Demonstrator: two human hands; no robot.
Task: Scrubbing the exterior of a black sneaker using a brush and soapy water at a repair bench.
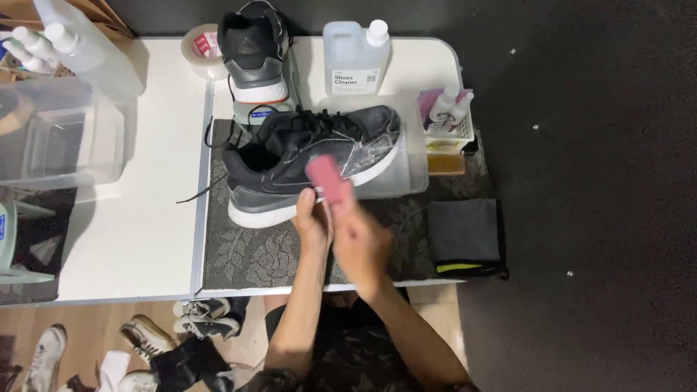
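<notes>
Over on the left, a clear plastic bin (62,138) on the white counter (138,232), spray bottles (43,43) crowding the far corner, a roll of tape (203,47) just beyond.

Moving in to the middle: black sneaker (305,156) lying on its side on the patterned mat (254,250), toe pointing right, white sole facing near, laces trailing off to the left. Toe end looking streaked and glossy, with pale lines across the dark upper, so judged partly worked over; heel and midsole showing no such marks, likely left to do. White sole edge fairly clean from this angle, though too small to judge well. Toe resting over a clear tub (406,170) at the right, contents hard to tell.

Left hand (312,221) up against the near side of the shoe, fingers (306,197) curled onto the sole edge, steadying it. Right hand (359,239) just beside, blurred, fingers closed around a pink block (328,176) pressed to the side of the upper. Looks mid-scrub, judged somewhere in the middle of the job.

Behind, a second black sneaker (254,51) standing heel-near, seemingly untouched, as far as can be told. Right of it, a clear jug of cleaner (356,54) with a white cap.

Further right, a small white basket (454,127) with little bottles, then a dark folded cloth (465,236) with a yellow edge, lying well apart from the hands.
</notes>
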